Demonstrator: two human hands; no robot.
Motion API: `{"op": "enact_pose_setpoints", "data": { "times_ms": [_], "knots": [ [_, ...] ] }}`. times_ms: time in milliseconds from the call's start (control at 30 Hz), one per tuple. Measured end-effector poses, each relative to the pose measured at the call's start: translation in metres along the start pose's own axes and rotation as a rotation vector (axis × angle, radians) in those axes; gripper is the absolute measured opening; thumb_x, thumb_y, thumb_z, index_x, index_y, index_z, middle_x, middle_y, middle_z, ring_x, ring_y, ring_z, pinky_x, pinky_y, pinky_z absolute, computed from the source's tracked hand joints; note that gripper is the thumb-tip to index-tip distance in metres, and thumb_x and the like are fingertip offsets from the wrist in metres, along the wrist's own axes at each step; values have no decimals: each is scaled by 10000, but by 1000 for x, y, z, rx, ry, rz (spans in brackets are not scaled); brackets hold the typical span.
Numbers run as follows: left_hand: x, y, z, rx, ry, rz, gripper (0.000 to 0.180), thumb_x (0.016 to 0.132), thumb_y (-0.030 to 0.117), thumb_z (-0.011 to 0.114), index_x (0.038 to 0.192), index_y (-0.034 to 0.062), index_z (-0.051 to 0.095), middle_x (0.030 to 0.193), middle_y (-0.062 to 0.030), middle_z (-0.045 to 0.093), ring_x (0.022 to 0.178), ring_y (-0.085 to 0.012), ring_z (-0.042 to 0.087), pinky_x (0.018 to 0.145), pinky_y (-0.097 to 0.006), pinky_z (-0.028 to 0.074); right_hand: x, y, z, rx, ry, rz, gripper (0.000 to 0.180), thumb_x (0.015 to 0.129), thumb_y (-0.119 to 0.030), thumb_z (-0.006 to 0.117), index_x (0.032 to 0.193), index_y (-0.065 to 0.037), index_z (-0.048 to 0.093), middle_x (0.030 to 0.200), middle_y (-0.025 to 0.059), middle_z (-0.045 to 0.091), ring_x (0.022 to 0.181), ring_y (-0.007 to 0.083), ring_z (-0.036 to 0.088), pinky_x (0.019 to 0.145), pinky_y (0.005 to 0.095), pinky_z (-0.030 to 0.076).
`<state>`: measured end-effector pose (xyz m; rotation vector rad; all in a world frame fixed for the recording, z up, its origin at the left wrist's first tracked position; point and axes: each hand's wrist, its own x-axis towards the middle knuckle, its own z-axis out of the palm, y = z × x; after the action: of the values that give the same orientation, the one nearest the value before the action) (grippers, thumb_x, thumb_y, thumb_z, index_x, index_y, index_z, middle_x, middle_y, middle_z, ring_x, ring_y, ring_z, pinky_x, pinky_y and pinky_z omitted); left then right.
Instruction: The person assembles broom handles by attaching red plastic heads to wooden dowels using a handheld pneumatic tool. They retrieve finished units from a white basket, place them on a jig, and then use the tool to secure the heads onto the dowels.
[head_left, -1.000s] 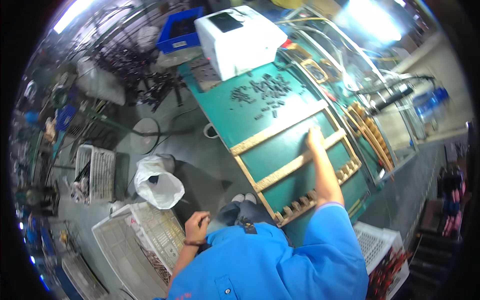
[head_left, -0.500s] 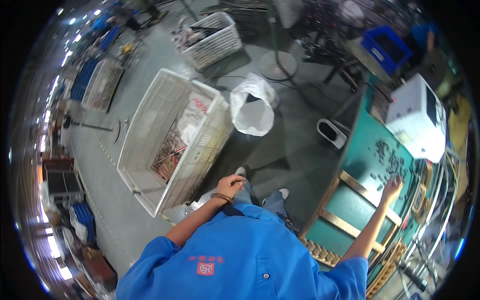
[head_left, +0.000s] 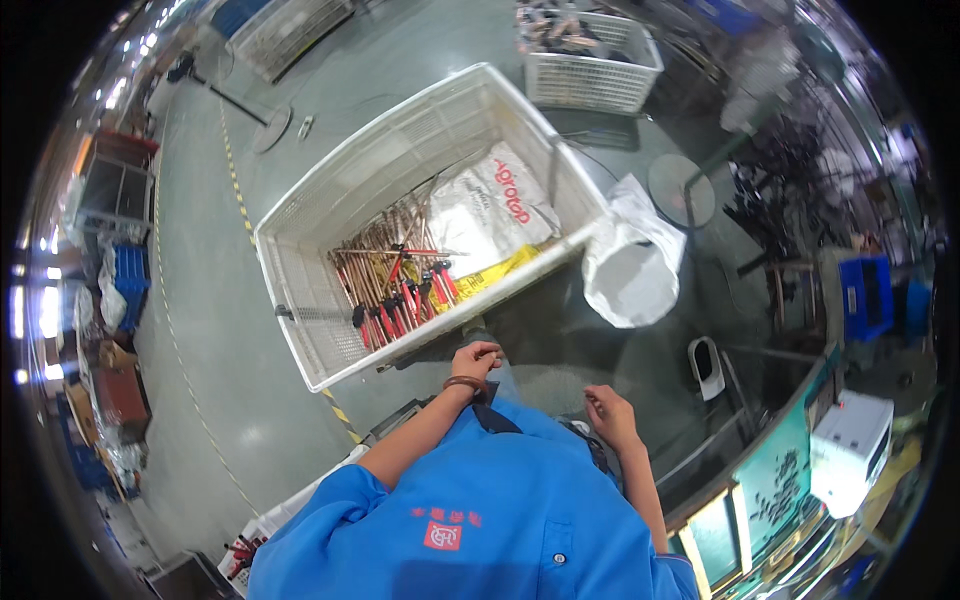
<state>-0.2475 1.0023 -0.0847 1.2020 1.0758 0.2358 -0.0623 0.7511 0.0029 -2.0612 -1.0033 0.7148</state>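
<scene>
My left hand (head_left: 477,360) is in front of my body, a brown bracelet on its wrist and its fingers curled closed. Just beyond it stands a large white plastic crate (head_left: 335,165). Inside the crate lie several thin, copper-coloured rods with red and black ends (head_left: 395,300), beside a white printed sack (head_left: 485,215) and a strip of yellow sheet (head_left: 490,278). Held out to the right of my waist, my right hand (head_left: 612,415) has its fingers bent in toward the thumb. Whether either hand holds anything small cannot be made out.
A white sack with its mouth open (head_left: 635,285) stands against the crate's right side. Behind it is a smaller white basket (head_left: 590,80) filled with parts. On the right are a green workbench (head_left: 745,470) with small black pieces and a white machine (head_left: 850,450). A pole stand (head_left: 270,128) rises far left.
My body has turned left, so the crate now lies ahead. My right hand has come off the green workbench to beside my waist. The left hand stays in front of me.
</scene>
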Motion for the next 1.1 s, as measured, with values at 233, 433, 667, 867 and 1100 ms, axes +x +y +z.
{"op": "enact_pose_setpoints", "data": {
  "times_ms": [233, 433, 667, 867, 1100],
  "knots": [
    [125, -24, -201, 509, 553, -67, 190, 802, 151, 611, 956, 78, 695, 914, -154, 685, 850, -283, 670, 767, -358, 519, 217, -54, 115, 83, -169, 45, 173, 839, -62, 601, 1009, -28, 601, 848, 123, 644, 739, 241, 652, 646, 312, 515],
    [223, -87, -315, 764, 490, -461, 376, 806, 134, 604, 1179, 88, 586, 1271, -153, 531, 1127, -325, 540, 953, -415, 450, 420, -56, 309, -403, -579, -339, 260, 765, -129, 631, 1015, -58, 619, 981, 120, 606, 958, 298, 572, 803, 407, 485],
    [392, -191, -359, 883, 329, -104, 535, 786, 53, 615, 1301, 59, 468, 1340, -171, 456, 1217, -355, 445, 1042, -410, 378, 550, 93, 559, -619, -576, -362, 469, 736, -146, 656, 1172, -32, 526, 1122, 132, 565, 1057, 296, 538, 898, 419, 439],
    [509, -293, -386, 963, 437, -144, 664, 780, 98, 641, 1377, 90, 351, 1292, -178, 473, 1209, -347, 448, 1029, -442, 366, 598, 149, 654, -551, -596, -187, 388, 804, -207, 638, 1137, -63, 500, 1060, 162, 583, 963, 341, 582, 835, 451, 456],
    [461, -301, -332, 872, 372, -361, 435, 844, 309, 613, 1152, 33, 474, 1015, -207, 590, 816, -394, 626, 673, -488, 517, 460, 206, 598, -174, -553, 172, 187, 883, -174, 568, 974, -22, 505, 855, 221, 587, 746, 399, 601, 619, 469, 464]
  ]
}}
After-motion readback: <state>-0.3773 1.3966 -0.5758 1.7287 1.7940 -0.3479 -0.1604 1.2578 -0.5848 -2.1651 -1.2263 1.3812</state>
